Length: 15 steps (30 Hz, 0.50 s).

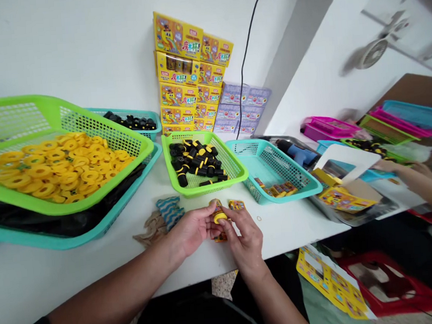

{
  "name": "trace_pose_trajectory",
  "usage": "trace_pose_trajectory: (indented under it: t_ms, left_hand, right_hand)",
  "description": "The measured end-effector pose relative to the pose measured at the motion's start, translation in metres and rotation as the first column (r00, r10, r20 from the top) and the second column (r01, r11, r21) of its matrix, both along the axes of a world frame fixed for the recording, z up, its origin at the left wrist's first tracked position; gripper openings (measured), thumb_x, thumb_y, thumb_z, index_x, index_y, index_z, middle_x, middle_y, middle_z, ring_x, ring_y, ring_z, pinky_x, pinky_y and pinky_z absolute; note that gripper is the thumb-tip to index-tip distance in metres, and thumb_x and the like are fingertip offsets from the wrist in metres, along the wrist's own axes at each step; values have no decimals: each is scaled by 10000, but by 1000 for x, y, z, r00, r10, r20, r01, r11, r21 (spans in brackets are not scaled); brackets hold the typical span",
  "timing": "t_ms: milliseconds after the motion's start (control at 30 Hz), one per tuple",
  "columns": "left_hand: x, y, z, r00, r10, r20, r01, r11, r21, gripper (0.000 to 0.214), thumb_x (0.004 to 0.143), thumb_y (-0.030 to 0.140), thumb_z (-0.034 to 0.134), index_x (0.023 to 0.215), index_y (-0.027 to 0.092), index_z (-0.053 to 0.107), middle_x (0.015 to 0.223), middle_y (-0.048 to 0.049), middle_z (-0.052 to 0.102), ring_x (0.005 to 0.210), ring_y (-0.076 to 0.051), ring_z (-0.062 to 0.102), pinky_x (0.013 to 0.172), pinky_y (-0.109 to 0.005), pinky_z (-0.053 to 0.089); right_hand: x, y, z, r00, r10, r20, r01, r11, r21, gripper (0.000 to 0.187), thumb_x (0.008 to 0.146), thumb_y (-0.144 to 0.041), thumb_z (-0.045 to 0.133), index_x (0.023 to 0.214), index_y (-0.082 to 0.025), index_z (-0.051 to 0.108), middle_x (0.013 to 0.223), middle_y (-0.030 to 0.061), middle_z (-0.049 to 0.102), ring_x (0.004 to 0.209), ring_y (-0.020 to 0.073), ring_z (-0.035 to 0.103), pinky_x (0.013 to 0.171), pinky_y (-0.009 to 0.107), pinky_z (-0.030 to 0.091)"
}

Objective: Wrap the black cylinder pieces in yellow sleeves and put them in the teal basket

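My left hand (192, 230) and my right hand (246, 235) meet above the front of the white table. Between their fingertips is a small cylinder (218, 211) with a yellow rim at its lower end and a printed wrap around its side. Both hands pinch it, the left from its upper side, the right near the yellow rim. Just behind my right fingers lies a printed yellow label (236, 204). Another printed piece (221, 237) shows partly beneath my hands. Beyond them, a green basket (212, 188) holds several black cylinders with yellow rims.
At right, a teal basket (303, 187) holds several wrapped cylinders. At left, a large green basket (139, 143) of yellow rings sits on a teal one. Cloths (169, 213) lie beside my left hand. Yellow boxes (178, 35) stack against the wall. A co-worker's arm (415, 181) reaches in.
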<state>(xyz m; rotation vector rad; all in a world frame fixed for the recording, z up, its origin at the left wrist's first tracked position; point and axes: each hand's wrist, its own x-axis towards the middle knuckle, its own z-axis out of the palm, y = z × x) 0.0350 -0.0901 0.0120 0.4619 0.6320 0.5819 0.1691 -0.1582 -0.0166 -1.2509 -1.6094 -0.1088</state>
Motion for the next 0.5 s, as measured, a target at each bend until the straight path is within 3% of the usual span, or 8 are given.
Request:
trace_pose_trajectory:
  t_ms: [133,333,500]
  left_hand:
    - [1,1,-4,1000,-6,-10,6,1000,-12,193,949,275,535,891,129,647,749,-51,649,601,-120,587,583,-230,457]
    - [3,-3,-8,998,-39,40,39,999,5,211,926,287,575,865,105,661,770,-74,662,630,-132,611,642,-252,493]
    - [2,-4,-10,999,-30,23,29,999,34,177,899,257,610,835,100,660,744,-73,660,619,-134,605,627,-249,488]
  right_hand:
    - [1,1,2,997,10,70,-10,1000,-9,272,898,-151,608,1162,-201,649,922,71,689,850,194,625,765,367,531]
    - [0,-1,4,997,36,-70,-38,999,-26,190,890,-165,621,1060,-211,692,842,44,691,743,166,633,661,313,534]
    - [5,-1,-2,990,0,144,-13,996,86,263,881,-110,595,1105,-221,676,817,49,682,730,180,612,660,350,501]
